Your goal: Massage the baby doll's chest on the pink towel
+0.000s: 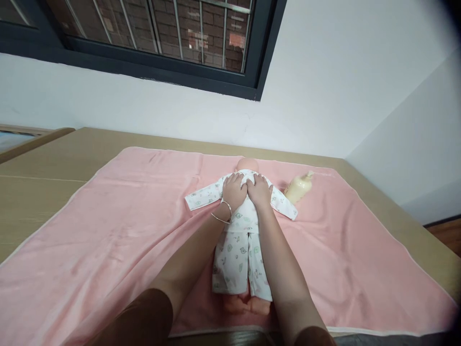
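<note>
A baby doll point(247, 218) in a white long-sleeved top and trousers with small leaf prints lies stretched out, its head point(248, 164) toward the wall and its feet toward me. My left hand point(235, 191) rests flat on the upper left of its torso, fingers spread, a thin bangle point(230, 211) at the wrist. On the upper right of the torso lies my right hand point(260, 191), also flat with fingers apart. Both thumbs nearly meet at the middle. The doll's sleeves reach out to either side. Neither hand grips anything.
Under the doll a pink blanket point(144, 230) with wrinkles covers much of a wooden table point(46, 185). A baby bottle with pale yellow contents point(298, 186) lies beside the doll's right-hand sleeve. Behind stand a white wall point(306, 115) and a dark-framed barred window point(162, 57).
</note>
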Tool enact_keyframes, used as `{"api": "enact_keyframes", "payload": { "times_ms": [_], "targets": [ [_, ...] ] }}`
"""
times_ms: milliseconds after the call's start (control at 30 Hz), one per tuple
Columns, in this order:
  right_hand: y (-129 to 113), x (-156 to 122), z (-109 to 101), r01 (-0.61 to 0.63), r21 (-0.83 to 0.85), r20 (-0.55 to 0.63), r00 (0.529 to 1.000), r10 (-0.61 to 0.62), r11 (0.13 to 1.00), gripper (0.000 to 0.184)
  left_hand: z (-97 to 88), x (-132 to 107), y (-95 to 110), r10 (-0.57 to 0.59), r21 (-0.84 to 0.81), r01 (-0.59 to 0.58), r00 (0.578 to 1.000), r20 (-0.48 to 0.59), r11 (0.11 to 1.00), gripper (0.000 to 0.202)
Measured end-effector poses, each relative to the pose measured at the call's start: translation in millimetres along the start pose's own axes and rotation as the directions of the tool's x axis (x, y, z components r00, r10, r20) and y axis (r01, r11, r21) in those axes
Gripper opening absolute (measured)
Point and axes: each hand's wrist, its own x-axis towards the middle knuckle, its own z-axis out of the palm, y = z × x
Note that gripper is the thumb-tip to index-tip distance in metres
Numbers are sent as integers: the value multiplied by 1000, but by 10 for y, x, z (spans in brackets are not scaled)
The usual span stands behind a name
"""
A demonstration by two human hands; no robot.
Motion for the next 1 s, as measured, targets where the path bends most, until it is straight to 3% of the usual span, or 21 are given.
{"api": "enact_keyframes", "payload": {
  "times_ms": [300,500,633,800,1000],
  "targets": [
    [-37,-63,-23,92,-98,-129,986,-104,991,35,3,-36,15,27,-35,-34,983,-180,999,27],
    [-48,-106,-12,32,-135,-206,977,-60,990,37,-7,-59,39,30,22,-26,972,-234,999,18],
    [-51,-98,-12,7,-69,-172,985,-19,998,38,-3,-72,42,23,25,-18,969,-247,1000,19],
    [-39,-58,-12,40,-28,-77,996,-42,999,45,1,-61,31,9,-1,-9,978,-209,1000,27],
    [-36,-25,-18,5,-57,30,1000,-3,998,54,-26,-9,40,-27,27,27,1000,-15,999,42]
  ]
}}
